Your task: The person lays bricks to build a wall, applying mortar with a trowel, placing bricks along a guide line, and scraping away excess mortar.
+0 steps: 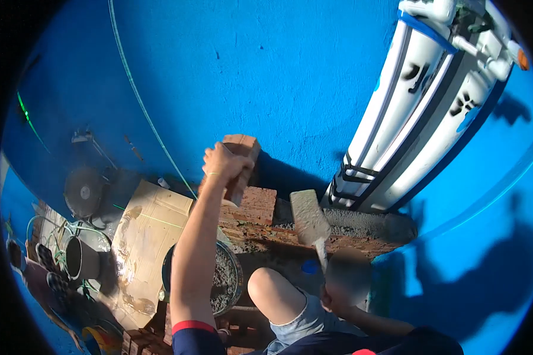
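Observation:
My left hand [222, 161] grips a reddish brick [243, 143] from above, its fingers and thumb wrapped round it. The brick is tilted, beside the blue wall, over the left part of a low brick wall [302, 239]. One laid brick [257, 204] sits on that low wall, close to the held one. My right hand [333, 302] is closed round the handle of a trowel [310, 219]. The trowel's mortar-smeared blade points away from me over the low wall. To its right, grey mortar [367, 226] covers the wall's top.
A bucket of mortar [239, 278] stands under my left forearm. Cardboard [154, 219] lies to its left, with a grey bucket [82, 257] and a hose beyond. White pipes [391, 118] lean at the right. Part of another person [47, 296] shows at lower left.

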